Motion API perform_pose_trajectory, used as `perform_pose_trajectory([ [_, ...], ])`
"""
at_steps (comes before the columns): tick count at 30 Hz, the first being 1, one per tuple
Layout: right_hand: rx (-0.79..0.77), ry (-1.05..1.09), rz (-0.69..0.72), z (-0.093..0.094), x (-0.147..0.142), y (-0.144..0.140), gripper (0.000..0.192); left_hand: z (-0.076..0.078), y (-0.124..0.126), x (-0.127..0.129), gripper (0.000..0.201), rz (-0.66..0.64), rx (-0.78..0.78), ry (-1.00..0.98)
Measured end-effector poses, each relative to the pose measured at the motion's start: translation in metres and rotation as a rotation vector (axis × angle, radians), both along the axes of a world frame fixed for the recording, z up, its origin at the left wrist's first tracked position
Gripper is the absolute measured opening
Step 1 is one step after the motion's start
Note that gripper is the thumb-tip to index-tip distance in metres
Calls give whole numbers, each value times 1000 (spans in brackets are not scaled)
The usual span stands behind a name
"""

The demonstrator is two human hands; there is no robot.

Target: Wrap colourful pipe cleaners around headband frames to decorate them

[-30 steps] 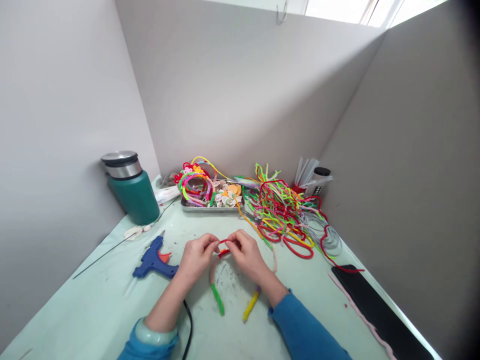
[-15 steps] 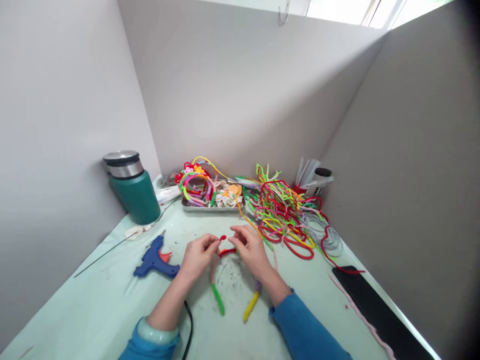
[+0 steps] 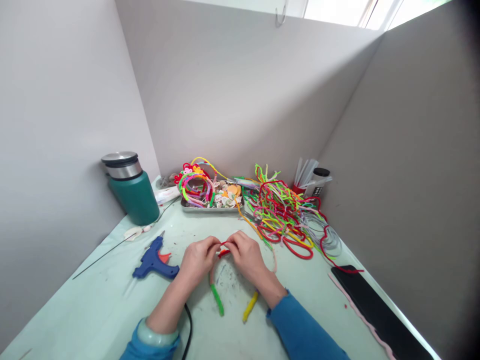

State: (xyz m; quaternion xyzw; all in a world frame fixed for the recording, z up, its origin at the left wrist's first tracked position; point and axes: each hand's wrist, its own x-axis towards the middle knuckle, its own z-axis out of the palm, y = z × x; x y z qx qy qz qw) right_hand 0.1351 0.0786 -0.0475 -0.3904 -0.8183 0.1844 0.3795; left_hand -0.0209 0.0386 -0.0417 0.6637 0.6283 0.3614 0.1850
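My left hand and my right hand meet over the pale green table, fingertips pinched on a short red pipe cleaner. It sits at the top of a curved hoop wrapped in pipe cleaners, whose green end and yellow end point toward me on the table. Both hands grip the top of this hoop, which is orange-red there.
A blue glue gun lies left of my hands, its black cord running under my left arm. A teal flask stands far left. A metal tray of craft bits, a tangle of pipe cleaners, and a black slab at right.
My hands drew slightly apart with the red end sticking up half a second ago, and have now come back together, pinching the red piece down on the hoop.
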Motion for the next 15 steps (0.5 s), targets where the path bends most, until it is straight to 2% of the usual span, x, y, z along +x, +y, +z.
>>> perform_pose_trajectory([
  [5,-441,568,68,-1,-14,-7,14,1,1,14,23,-132,-254,-620],
  [8,-574,664,110,-4,-18,-4,16,0,2,17,27,-131,-307,-774],
  [11,-484,564,86,-4,-12,3,16,0,4,12,25,-64,-243,-678],
  [15,-189,366,34,2,2,9,20,-1,4,4,23,25,-103,-362],
])
